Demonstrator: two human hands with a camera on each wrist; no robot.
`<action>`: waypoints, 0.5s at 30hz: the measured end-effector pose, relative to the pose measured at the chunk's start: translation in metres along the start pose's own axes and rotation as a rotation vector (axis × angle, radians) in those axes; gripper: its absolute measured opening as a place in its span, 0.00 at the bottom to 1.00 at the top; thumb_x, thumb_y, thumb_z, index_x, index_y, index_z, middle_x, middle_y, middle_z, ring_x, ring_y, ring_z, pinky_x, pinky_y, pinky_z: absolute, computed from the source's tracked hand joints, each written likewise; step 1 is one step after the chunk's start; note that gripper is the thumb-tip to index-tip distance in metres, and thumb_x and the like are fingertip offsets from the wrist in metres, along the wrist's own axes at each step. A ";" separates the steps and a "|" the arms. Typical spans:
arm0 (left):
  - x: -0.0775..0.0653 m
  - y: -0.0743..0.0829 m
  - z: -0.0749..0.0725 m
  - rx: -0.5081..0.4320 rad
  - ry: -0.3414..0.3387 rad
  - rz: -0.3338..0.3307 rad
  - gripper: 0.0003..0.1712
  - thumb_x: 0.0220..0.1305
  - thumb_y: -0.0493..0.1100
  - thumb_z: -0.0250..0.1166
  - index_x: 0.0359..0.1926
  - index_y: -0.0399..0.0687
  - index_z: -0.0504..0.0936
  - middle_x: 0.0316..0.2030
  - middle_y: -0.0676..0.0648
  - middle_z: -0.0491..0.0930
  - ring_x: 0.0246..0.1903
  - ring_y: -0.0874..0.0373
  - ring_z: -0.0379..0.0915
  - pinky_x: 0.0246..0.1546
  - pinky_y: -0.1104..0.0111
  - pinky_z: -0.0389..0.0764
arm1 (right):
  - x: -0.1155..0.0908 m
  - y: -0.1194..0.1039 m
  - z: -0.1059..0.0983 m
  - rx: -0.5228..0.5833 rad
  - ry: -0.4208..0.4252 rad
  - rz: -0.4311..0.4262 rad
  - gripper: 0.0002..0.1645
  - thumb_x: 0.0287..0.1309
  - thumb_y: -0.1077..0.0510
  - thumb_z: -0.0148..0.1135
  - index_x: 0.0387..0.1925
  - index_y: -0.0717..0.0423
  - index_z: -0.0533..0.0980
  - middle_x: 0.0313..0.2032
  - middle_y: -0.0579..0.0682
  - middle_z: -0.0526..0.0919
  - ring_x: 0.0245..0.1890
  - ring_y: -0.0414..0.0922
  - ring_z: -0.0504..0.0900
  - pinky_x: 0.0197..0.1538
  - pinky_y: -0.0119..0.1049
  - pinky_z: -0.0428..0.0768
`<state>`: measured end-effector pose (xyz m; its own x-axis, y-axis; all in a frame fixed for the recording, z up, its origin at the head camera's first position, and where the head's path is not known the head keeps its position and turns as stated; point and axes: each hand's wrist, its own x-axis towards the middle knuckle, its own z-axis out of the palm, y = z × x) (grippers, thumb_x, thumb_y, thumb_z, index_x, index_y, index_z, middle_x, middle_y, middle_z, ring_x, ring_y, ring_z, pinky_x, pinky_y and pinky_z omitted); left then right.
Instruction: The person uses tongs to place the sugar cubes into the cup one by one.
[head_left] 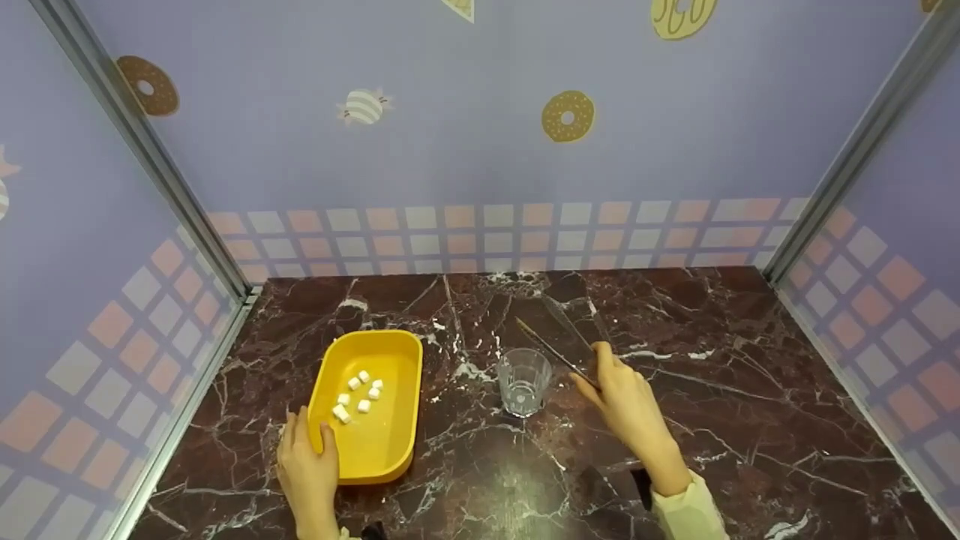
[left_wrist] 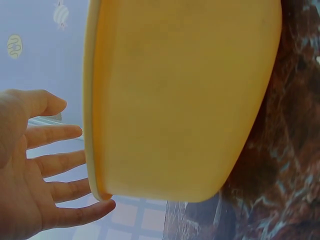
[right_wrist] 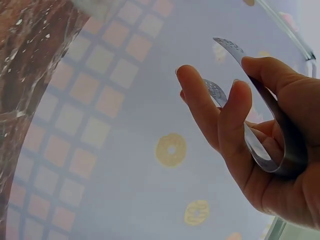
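Note:
Along the left rim of a yellow rectangular tub (head_left: pixel 391 439), my left hand (head_left: pixel 307 461) rests with its thumb near the inside. The left wrist view shows that hand's fingers spread and fairly straight, fingertips right at the rim of the tub (left_wrist: pixel 185 100). Several small white cubes (head_left: pixel 364 406) lie in the tub. My right hand (head_left: pixel 626 397) holds metal tongs (head_left: pixel 553 351), their tips apart and pointing away to the upper left, with nothing between them. A clear drinking glass (head_left: pixel 523 386) stands upright just left of the right hand, partly overlapped by the tongs.
Everything stands on a dark red marbled tabletop (head_left: pixel 480 480). A lilac patterned back wall (head_left: pixel 465 165) and side walls (head_left: pixel 67 300) enclose it, with metal posts (head_left: pixel 832 150) at the corners.

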<state>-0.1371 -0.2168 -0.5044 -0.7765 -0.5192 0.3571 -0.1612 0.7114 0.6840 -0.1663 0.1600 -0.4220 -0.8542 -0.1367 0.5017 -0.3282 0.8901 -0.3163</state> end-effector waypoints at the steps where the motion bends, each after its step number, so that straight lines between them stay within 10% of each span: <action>1: 0.000 0.000 0.000 0.004 -0.007 -0.003 0.24 0.58 0.38 0.54 0.56 0.33 0.69 0.57 0.29 0.64 0.53 0.30 0.61 0.53 0.42 0.61 | 0.002 -0.003 0.000 0.003 0.003 -0.007 0.25 0.49 0.51 0.63 0.42 0.63 0.66 0.15 0.48 0.67 0.14 0.48 0.71 0.18 0.42 0.69; 15: 0.002 0.001 0.002 0.011 -0.041 -0.017 0.24 0.59 0.39 0.53 0.56 0.33 0.68 0.58 0.29 0.64 0.53 0.30 0.61 0.52 0.41 0.61 | 0.022 -0.029 0.015 0.068 0.000 -0.100 0.22 0.51 0.50 0.61 0.40 0.61 0.66 0.15 0.46 0.69 0.13 0.41 0.67 0.17 0.34 0.66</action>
<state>-0.1394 -0.2163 -0.5041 -0.7978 -0.5114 0.3195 -0.1807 0.7082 0.6825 -0.1818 0.1241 -0.4140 -0.8160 -0.2230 0.5333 -0.4380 0.8405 -0.3188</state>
